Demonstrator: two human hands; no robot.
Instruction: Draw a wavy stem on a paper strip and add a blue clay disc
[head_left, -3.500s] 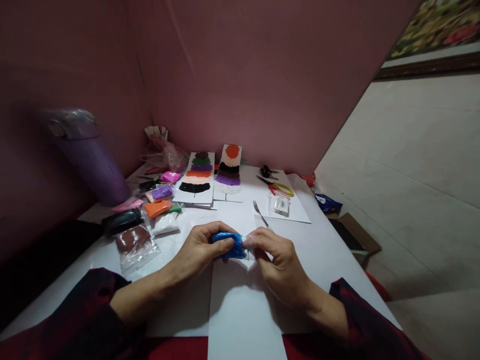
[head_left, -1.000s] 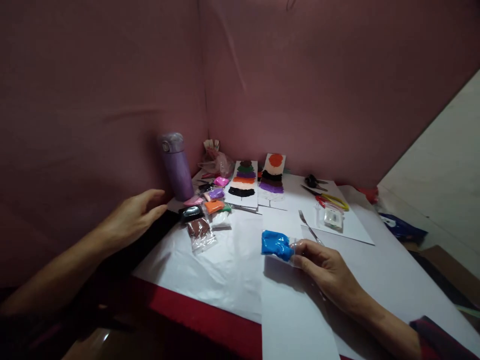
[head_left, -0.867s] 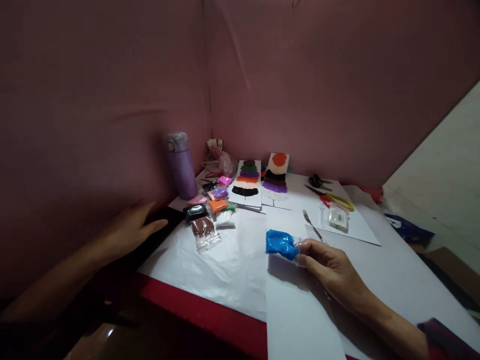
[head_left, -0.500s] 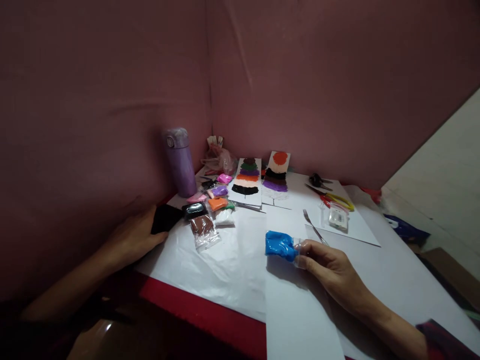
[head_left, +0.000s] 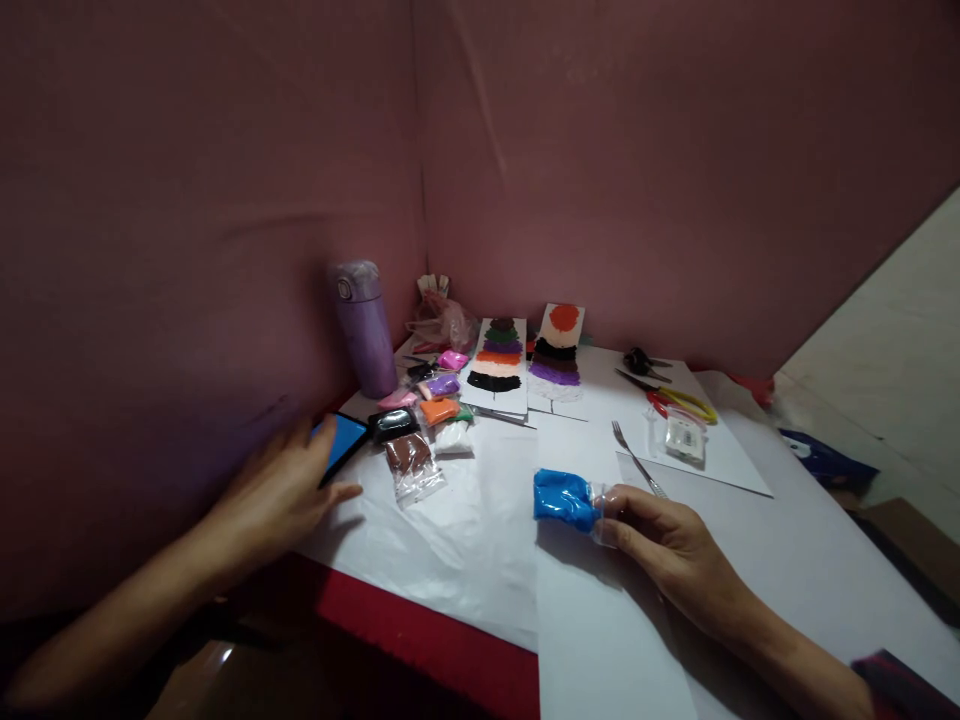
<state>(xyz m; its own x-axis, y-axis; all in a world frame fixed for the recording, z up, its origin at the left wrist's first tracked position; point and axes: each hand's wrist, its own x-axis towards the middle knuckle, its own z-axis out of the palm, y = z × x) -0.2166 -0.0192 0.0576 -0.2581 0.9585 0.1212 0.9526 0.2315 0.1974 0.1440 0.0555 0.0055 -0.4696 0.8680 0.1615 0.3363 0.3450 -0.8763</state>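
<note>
My right hand (head_left: pixel 667 535) pinches the clear edge of a small plastic packet of blue modelling clay (head_left: pixel 562 498), held just above a long white paper strip (head_left: pixel 600 620). Over at the left table edge, my left hand (head_left: pixel 281 485) is slightly blurred, its thumb stretched out and apart from the fingers. It lies over a phone (head_left: pixel 346 440) with a lit blue screen, partly covering it. Beside the phone are packets of black clay (head_left: pixel 393 424) and brown clay (head_left: pixel 409 455), with orange (head_left: pixel 439 411), white (head_left: pixel 454 437) and purple (head_left: pixel 439 386) ones behind.
A purple bottle (head_left: pixel 365 335) stands by the wall. Two painted cards (head_left: pixel 496 395) rest at the back. A fork (head_left: pixel 637 460), yellow-and-red scissors (head_left: pixel 686 402), a small white packet (head_left: pixel 684 438) and a black-handled tool (head_left: pixel 637 360) lie to the right. A crumpled plastic bag (head_left: pixel 446 322) sits in the corner.
The phone's screen has gone from dark to lit blue. My left hand has shifted right and its thumb has spread away. My right hand still holds the blue clay packet in nearly the same place.
</note>
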